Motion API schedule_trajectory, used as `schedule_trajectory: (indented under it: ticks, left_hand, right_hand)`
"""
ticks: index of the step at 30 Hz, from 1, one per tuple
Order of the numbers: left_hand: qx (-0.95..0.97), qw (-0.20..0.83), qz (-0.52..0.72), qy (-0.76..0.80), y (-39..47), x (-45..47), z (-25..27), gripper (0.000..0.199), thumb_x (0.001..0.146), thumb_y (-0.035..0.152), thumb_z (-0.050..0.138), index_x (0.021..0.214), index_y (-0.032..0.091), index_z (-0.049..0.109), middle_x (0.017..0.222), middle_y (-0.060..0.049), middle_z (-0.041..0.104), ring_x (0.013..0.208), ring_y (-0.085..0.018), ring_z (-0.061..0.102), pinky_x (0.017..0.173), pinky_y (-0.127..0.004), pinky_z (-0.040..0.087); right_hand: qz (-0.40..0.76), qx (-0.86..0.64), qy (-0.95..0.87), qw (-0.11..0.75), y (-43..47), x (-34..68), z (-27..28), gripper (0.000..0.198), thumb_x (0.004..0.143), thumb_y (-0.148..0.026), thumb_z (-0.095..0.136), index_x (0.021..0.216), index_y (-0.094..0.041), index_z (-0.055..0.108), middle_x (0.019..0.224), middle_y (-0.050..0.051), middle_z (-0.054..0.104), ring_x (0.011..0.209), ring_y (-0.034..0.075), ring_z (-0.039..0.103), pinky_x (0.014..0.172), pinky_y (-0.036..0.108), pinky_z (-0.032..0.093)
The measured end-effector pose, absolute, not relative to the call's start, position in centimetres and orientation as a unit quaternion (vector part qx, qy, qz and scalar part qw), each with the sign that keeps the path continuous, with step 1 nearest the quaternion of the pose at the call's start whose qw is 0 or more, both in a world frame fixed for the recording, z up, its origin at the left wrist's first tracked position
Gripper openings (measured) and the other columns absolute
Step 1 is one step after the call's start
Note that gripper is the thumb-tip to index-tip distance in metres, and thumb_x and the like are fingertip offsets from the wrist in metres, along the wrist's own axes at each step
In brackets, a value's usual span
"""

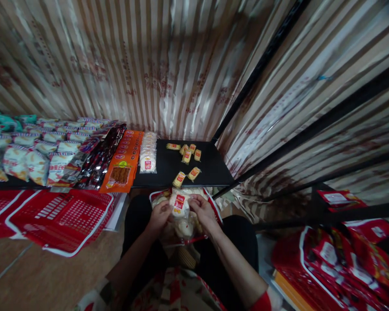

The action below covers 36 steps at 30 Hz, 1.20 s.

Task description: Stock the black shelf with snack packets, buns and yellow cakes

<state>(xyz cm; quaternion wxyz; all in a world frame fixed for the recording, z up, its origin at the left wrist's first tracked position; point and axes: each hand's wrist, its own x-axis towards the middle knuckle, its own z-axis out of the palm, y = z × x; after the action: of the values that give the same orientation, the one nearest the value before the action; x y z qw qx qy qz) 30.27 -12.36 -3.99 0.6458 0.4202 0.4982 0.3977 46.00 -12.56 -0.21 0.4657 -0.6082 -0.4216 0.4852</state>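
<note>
Between my two hands is a clear packet of round white crackers (179, 204) with a red label. My left hand (161, 216) pinches its left edge, and my right hand (201, 211) grips its right side. Beneath the hands, a red and white basket (216, 209) sits between my knees, with more of the clear packets (184, 227) in it. On the black shelf (160, 179) just beyond lie several small yellow packets (186, 156) with red labels. A row of similar white cracker packets (148, 160) stands to their left.
Left along the shelf are an orange bag (121, 166), dark red bags (99, 160) and many white snack bags (58, 166). Red baskets (63, 216) are below them. Black metal posts (262, 65) cross the right side, near a basket of red packets (340, 259). A striped curtain (155, 65) hangs behind.
</note>
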Motion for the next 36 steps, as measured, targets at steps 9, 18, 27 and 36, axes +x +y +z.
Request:
schedule_trajectory:
  ticks: [9,18,27,36]
  left_hand:
    - [0.78,0.265,0.235,0.517,-9.8,23.2,3.7,0.028,0.083,0.02,0.043,0.102,0.023,0.064,0.093,-0.003,0.064,0.084,-0.015,0.061,0.077,-0.026,0.048]
    - [0.874,0.095,0.126,0.459,-8.1,21.8,6.0,0.021,0.085,0.013,0.043,0.093,0.019,0.061,0.09,-0.006,0.061,0.085,-0.02,0.057,0.077,-0.03,0.047]
    - [0.796,0.012,0.303,0.524,-6.8,22.1,4.4,0.033,0.088,0.017,0.041,0.12,0.017,0.052,0.116,-0.01,0.056,0.11,-0.022,0.05,0.094,-0.036,0.045]
    - [0.749,-0.004,0.311,0.586,-5.8,23.4,-1.7,0.035,0.083,0.011,0.043,0.115,0.01,0.056,0.131,-0.017,0.05,0.128,-0.03,0.038,0.101,-0.046,0.041]
  right_hand:
    - [0.182,-0.48,-0.793,0.329,-10.7,42.8,4.1,0.036,0.082,-0.032,0.057,0.117,-0.024,0.057,0.117,0.008,0.062,0.113,0.024,0.051,0.098,0.045,0.041]
    - [0.135,-0.435,-0.876,0.161,-8.1,40.1,5.6,0.037,0.089,-0.032,0.05,0.123,-0.019,0.054,0.102,0.009,0.068,0.089,0.023,0.058,0.082,0.038,0.047]
    - [0.336,-0.517,-0.739,0.271,-5.1,38.5,1.5,0.02,0.084,-0.03,0.049,0.077,-0.019,0.064,0.07,0.001,0.061,0.067,0.015,0.055,0.062,0.026,0.043]
    - [0.471,-0.586,-0.567,0.337,0.7,37.1,-2.6,0.028,0.074,-0.043,0.054,0.077,-0.017,0.065,0.056,-0.003,0.056,0.05,0.01,0.047,0.048,0.02,0.037]
